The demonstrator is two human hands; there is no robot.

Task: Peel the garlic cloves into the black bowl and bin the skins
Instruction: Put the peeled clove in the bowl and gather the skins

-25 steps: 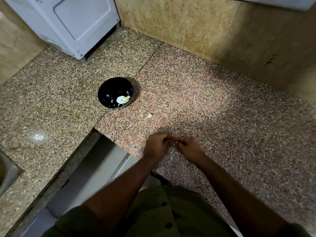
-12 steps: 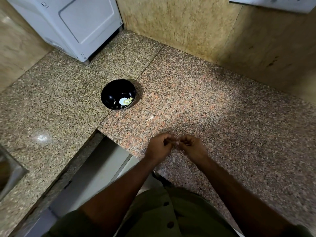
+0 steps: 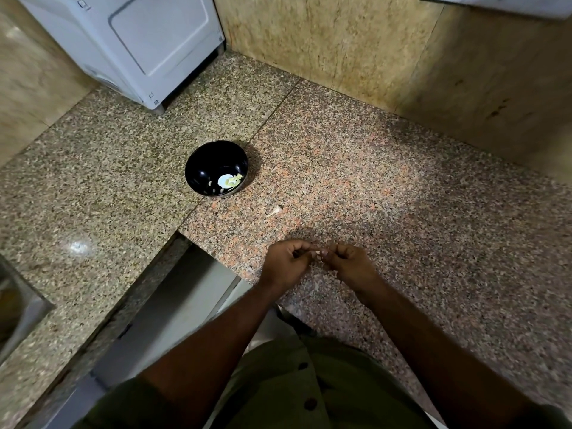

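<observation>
My left hand (image 3: pixel 286 263) and my right hand (image 3: pixel 351 264) meet fingertip to fingertip just above the granite counter (image 3: pixel 402 212), near its front edge. Both pinch a small pale garlic clove (image 3: pixel 318 252), mostly hidden by the fingers. The black bowl (image 3: pixel 204 168) stands farther back and to the left, holding a few pale peeled pieces (image 3: pixel 229 181). A small pale scrap of garlic or skin (image 3: pixel 275 210) lies on the counter between the bowl and my hands.
A grey-white appliance (image 3: pixel 139 41) stands at the back left corner. Stone walls close the back and right. The edge of a metal sink (image 3: pixel 18 308) shows at far left. A gap in the counter front (image 3: pixel 173 305) opens below my left arm.
My hands stay together on the clove, with only small finger movement. The view has shifted slightly, so the bowl and counter sit a little lower and to the right.
</observation>
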